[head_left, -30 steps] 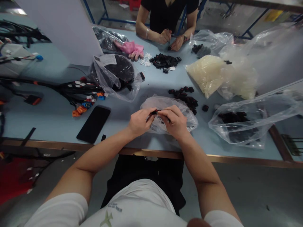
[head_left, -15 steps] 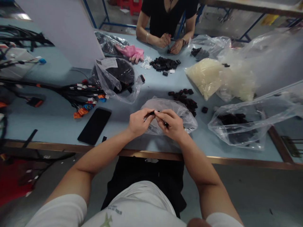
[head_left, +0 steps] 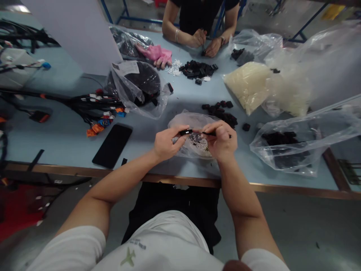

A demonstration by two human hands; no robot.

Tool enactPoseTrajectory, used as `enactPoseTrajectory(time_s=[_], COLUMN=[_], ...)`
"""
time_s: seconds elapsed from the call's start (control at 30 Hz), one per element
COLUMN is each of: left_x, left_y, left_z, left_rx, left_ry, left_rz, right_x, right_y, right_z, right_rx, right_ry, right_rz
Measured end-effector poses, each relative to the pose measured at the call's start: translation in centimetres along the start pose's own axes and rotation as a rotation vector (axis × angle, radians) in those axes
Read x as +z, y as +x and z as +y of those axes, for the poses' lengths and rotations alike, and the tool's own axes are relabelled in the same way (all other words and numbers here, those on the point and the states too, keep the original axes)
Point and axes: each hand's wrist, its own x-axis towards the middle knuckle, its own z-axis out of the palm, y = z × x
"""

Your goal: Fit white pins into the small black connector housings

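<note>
My left hand pinches a small black plastic connector with a white spot on its face. Curled round a thin dark pick-like tool, my right hand is just to the right; the tool's narrow end points at the connector and its exact kind is unclear. Below both hands lies a clear plastic bag with many tiny white pieces in it. A pile of black connectors sits just beyond the bag, with a single black connector to its right.
A phone and a wire harness lie left. Bags of black parts and a bag of yellowish pieces stand around. Opposite, a co-worker's hands work near pink gloves and another connector pile.
My right hand has moved right, away from my left, and the thin tool now shows in it. The connector in my left hand and the white pieces below have come into sight.
</note>
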Motion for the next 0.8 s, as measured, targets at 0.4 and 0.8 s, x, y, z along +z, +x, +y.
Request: enactPoseTrajectory(time_s=[0.4,0.8], left_x=[-0.5,-0.4], left_y=[0.2,0.1], left_z=[0.2,0.1], left_rx=[0.095,0.128], left_ry=[0.105,0.065], left_rz=[-0.001,0.026], right_x=[0.5,0.7], right_y=[-0.3,-0.2], right_z=[-1.5,-1.8], right_rx=[0.102,0.084], right_ry=[0.103,0.080], right_rz=[0.000,0.011])
